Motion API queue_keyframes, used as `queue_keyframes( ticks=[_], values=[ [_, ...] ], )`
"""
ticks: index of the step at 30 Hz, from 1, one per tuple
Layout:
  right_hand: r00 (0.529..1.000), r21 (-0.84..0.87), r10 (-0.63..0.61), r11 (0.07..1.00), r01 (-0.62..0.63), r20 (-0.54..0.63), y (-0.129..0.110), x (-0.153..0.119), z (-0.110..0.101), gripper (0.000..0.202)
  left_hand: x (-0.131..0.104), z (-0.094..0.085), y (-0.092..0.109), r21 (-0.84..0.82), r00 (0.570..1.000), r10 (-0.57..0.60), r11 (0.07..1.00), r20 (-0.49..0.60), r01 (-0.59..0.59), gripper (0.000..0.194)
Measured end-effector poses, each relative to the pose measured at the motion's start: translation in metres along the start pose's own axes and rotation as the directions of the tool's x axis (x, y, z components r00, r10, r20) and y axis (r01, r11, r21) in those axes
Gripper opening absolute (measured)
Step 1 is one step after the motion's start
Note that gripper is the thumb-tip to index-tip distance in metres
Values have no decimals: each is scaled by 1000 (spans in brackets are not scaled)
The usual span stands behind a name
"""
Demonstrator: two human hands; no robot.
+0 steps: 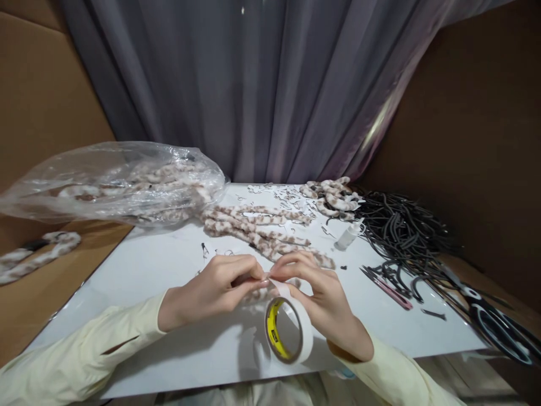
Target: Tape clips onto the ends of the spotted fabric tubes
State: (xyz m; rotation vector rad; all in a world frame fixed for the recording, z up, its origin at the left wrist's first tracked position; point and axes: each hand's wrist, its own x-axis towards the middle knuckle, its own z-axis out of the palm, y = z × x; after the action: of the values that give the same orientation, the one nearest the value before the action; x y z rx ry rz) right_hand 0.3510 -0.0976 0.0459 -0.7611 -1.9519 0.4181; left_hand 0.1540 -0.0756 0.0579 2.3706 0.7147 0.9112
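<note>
Tape roll (pixel 307 336) near front table edge (pixel 190 384)

Head view, forward-down, close above table (pixel 190 349)

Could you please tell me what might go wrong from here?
The tape strip runs up to where the left hand and right hand meet; it could fold onto itself. The roll below might swing and unwind. Spotted plush lengths lie just beyond the hands, so loose tape might catch their fuzz.
</note>
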Motion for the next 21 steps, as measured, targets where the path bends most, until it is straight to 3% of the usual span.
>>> queue_keyframes(
  ticks=[10, 17, 21],
  values=[
    [968, -325, -229, 927, 186, -100, -9, -10, 11, 21, 0, 0, 6, -84, 992, -72, 993, 102, 80, 18],
    [967, -456, -232, 875, 160, -105, -20, -15, 11, 17, -6, 4, 8, -58, 998, -64, 996, 18, 65, 16],
    [954, -606, -293, 771, 195, -67, -16, -21, 16, 14, -7, 8, 8, -154, 988, -155, 976, -14, 151, 18]
  ],
)
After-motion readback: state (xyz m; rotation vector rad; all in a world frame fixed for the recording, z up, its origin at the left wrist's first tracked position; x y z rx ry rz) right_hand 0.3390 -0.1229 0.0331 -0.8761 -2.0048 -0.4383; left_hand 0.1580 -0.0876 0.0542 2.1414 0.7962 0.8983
